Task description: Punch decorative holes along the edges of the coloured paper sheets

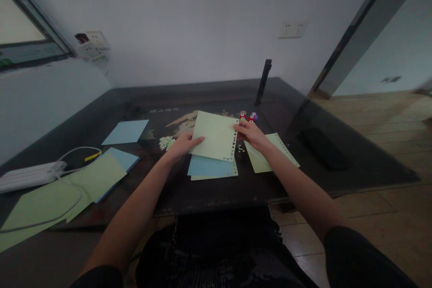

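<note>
Between my two hands is a pale green sheet of paper (216, 137), raised and tilted, with small punched shapes along its right and lower edges. My left hand (185, 145) pinches its left edge, thumb on top. At the upper right edge, my right hand (249, 133) grips it with the fingers closed. Under it on the table lie a blue sheet (209, 168) and another pale green sheet (214, 177). Several small craft punches (248, 117), red and purple, stand just beyond my right hand. Beside my left hand is a heap of tiny paper cut-outs (166, 143).
More green sheets (50, 200) and blue sheets (126, 132) lie on the left, near a white power strip (30, 177) and its cable. A punched green sheet (261, 159) rests under my right forearm. A black stick-like object (263, 82) stands at the back; a dark flat object (322, 148) lies right.
</note>
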`<state>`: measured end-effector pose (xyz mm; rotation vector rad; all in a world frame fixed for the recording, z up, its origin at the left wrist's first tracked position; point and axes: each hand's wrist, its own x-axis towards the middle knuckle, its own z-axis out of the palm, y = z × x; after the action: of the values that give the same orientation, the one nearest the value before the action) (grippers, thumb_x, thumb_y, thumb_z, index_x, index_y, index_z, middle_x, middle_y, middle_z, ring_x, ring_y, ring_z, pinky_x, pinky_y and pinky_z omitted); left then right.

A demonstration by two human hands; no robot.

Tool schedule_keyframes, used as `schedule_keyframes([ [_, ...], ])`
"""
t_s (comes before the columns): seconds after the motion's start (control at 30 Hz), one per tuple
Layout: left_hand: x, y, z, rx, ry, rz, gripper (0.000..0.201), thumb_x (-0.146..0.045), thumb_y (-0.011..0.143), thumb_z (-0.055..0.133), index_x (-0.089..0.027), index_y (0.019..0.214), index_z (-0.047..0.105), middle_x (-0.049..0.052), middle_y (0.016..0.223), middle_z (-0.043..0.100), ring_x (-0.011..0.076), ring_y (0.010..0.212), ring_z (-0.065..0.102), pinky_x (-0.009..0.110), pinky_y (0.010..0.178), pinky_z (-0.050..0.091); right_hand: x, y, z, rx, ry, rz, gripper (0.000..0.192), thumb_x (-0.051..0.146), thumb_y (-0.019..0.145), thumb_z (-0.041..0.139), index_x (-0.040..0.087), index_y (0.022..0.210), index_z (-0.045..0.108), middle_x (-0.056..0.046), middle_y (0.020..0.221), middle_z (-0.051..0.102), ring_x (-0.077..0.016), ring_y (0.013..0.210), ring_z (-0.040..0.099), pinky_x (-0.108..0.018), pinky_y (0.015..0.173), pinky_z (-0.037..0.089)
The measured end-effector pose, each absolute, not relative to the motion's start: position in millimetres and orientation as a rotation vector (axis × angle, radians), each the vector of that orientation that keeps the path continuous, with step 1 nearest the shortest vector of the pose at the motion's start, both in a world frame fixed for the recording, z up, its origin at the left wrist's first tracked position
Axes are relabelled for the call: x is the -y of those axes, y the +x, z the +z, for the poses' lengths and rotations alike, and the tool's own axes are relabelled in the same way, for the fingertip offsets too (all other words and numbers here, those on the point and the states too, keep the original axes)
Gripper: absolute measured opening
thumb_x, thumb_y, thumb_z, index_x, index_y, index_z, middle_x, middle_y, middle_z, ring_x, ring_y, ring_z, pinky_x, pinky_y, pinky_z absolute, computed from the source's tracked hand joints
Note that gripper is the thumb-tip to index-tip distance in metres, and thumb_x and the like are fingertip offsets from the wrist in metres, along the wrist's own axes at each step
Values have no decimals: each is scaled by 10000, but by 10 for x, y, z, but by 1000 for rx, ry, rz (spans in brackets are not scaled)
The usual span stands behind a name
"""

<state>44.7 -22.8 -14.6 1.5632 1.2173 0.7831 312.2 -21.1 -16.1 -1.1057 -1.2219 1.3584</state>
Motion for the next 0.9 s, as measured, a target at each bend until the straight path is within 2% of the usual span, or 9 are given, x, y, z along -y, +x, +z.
schedule_keyframes([
  [0.27, 287, 542, -131, -1211, 1493, 909, 395, -463, 687, 681, -123, 888, 673, 98, 845, 714, 204, 691, 645, 293, 604, 487, 292, 3085, -141, 1434, -1122, 1529, 246, 302, 639, 788, 126, 772, 681, -68, 767, 706, -116, 622, 616, -235, 579, 501],
  [0.6, 308, 578, -173, -1194, 1575, 949, 389, -492, 712, 669, -134, 864, 663, 68, 804, 703, 185, 669, 624, 265, 567, 462, 294, 3094, -184, 1574, -1184, 1403, 245, 350, 653, 757, 128, 724, 681, -67, 708, 692, -119, 553, 562, -244, 489, 454],
  [0.7, 298, 583, -189, -1181, 1557, 995, 422, -550, 756, 596, -139, 835, 655, 52, 756, 690, 172, 637, 607, 258, 548, 448, 290, 3096, -157, 1547, -1222, 1349, 223, 333, 648, 754, 132, 689, 668, -53, 647, 671, -109, 511, 529, -239, 456, 430],
  [0.8, 269, 592, -206, -1166, 1535, 1049, 454, -571, 809, 506, -138, 837, 639, 55, 763, 686, 155, 621, 610, 256, 563, 456, 255, 3155, -125, 1449, -1223, 1298, 204, 304, 642, 753, 128, 700, 667, -61, 670, 680, -122, 530, 552, -257, 483, 450],
  [0.9, 213, 610, -245, -1137, 1601, 1011, 366, -484, 827, 516, -141, 892, 627, 64, 800, 693, 146, 628, 627, 263, 605, 474, 202, 3295, -117, 1291, -1216, 1214, 227, 292, 622, 760, 126, 751, 676, -81, 763, 709, -161, 625, 612, -278, 543, 488],
])
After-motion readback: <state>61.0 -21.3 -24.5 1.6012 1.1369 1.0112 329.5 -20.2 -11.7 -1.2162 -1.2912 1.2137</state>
